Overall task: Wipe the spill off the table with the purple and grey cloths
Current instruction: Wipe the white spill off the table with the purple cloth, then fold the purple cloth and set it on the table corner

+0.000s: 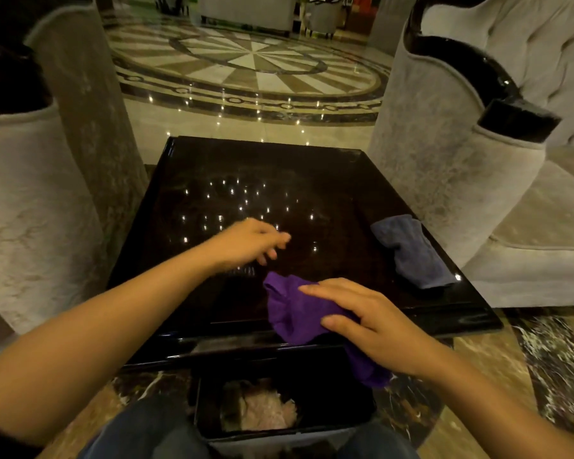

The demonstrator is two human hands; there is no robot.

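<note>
**Purple cloth under the right hand; grey cloth off at 2 o'clock**

Right hand (375,321) lies flat on the purple cloth (295,313), fingers (325,291) spread and nearly straight, pressing rather than gripping. The cloth sits at the near edge of the dark glossy tabletop (212,293), one tail draped over the rim toward a bin (265,412) on the floor below.

Left hand (249,241) hovers over the tabletop at about 11 o'clock from the purple cloth, fingers loosely curled, holding nothing.

Grey cloth (411,251) lies bunched by the right edge, long axis running from 11 to 5 o'clock, well apart from both hands, roughly 2 o'clock from the right hand, which is nearer.

The spill itself cannot be made out among the reflections. Judgement: the wiping sweep would run away from the body, toward 12 o'clock.
</note>
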